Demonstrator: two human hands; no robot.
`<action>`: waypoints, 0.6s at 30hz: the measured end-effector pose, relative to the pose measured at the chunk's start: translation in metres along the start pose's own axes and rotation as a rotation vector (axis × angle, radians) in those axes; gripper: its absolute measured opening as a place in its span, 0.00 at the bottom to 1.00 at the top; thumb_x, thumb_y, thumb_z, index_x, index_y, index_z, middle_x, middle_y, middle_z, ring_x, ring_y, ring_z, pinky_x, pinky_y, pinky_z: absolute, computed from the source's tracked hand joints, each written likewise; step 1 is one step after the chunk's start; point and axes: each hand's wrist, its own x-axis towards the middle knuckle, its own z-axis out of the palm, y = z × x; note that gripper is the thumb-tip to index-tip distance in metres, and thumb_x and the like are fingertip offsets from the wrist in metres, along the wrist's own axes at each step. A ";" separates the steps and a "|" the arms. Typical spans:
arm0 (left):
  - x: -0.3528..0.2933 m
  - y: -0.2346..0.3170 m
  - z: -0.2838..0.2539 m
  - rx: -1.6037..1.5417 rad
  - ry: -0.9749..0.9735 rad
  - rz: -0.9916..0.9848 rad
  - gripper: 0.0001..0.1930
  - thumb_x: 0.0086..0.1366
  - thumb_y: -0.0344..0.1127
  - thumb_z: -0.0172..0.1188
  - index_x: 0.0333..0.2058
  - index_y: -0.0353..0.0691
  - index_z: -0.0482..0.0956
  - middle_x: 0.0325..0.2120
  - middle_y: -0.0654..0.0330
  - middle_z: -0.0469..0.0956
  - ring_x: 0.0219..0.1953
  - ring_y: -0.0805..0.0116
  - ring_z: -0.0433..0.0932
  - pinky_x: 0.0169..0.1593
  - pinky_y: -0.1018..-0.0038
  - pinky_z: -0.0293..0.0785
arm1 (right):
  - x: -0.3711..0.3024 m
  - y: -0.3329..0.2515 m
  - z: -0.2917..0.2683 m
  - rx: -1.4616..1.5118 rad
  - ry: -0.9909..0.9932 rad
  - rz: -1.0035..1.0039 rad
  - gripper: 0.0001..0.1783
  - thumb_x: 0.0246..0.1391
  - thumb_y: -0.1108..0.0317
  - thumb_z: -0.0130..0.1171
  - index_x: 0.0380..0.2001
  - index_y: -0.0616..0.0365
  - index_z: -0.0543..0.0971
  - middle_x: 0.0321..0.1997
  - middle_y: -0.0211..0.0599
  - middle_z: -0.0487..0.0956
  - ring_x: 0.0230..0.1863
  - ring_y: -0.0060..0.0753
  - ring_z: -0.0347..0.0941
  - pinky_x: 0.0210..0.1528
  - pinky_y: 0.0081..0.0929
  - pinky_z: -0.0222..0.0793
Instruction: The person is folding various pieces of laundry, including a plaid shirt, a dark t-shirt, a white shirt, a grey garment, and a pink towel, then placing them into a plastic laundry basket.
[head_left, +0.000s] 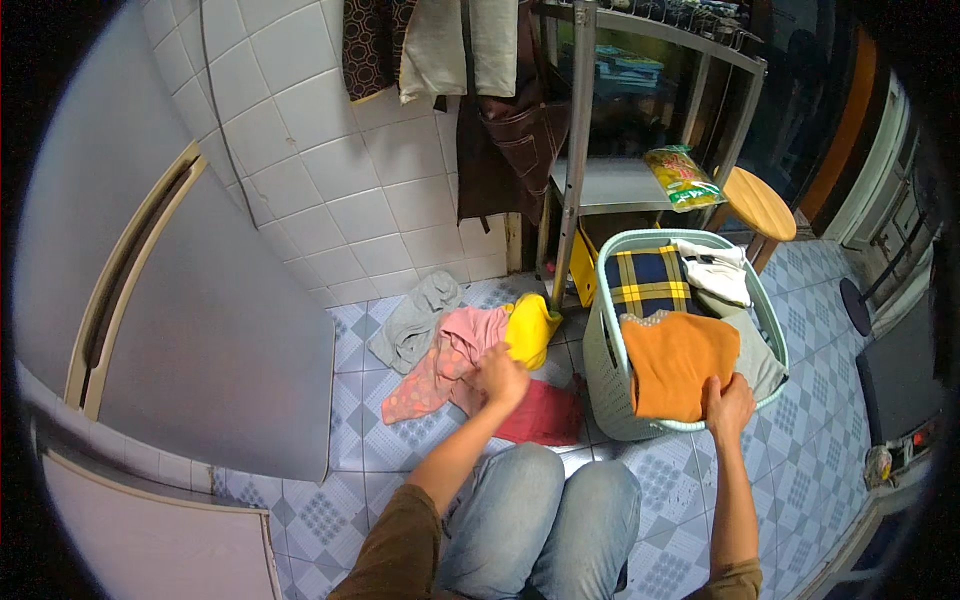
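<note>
My left hand [503,378] reaches down to a loose heap on the floor, its fingers closed on the edge of a pink garment [472,332]. Touching that garment are a yellow cloth [532,330] on the right and a grey cloth [415,322] behind. A dark red cloth [541,414] lies nearer to me, partly under my wrist. My right hand [731,405] grips the near right corner of a folded orange garment [682,365]. This garment lies over the near side of a pale green laundry basket [597,375], on top of other clothes.
Inside the basket are a navy-and-yellow plaid cloth [645,280] and a white cloth [715,270]. Behind it stand a metal rack [575,150] holding a bagged snack [686,178] and a wooden stool [760,203]. A grey refrigerator [225,330] stands left; aprons [515,150] hang on the wall.
</note>
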 end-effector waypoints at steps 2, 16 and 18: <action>0.011 -0.034 0.013 0.110 -0.014 -0.029 0.18 0.48 0.32 0.58 0.41 0.38 0.71 0.38 0.47 0.72 0.44 0.49 0.69 0.47 0.57 0.66 | 0.003 0.009 -0.002 0.003 0.024 0.006 0.22 0.49 0.56 0.54 0.39 0.64 0.73 0.39 0.49 0.75 0.43 0.50 0.69 0.47 0.44 0.60; 0.066 -0.084 0.029 0.304 -0.128 -0.149 0.15 0.55 0.40 0.57 0.41 0.40 0.76 0.42 0.41 0.67 0.49 0.44 0.63 0.52 0.57 0.61 | 0.006 0.010 0.006 0.169 0.116 -0.006 0.25 0.46 0.62 0.57 0.48 0.59 0.69 0.41 0.44 0.73 0.45 0.46 0.68 0.49 0.40 0.59; 0.095 -0.058 -0.003 0.253 -0.043 -0.104 0.12 0.56 0.40 0.56 0.35 0.38 0.77 0.39 0.43 0.70 0.48 0.46 0.64 0.51 0.56 0.61 | 0.007 0.016 0.006 0.181 0.148 -0.027 0.26 0.46 0.62 0.57 0.49 0.59 0.68 0.42 0.45 0.73 0.45 0.46 0.68 0.50 0.40 0.59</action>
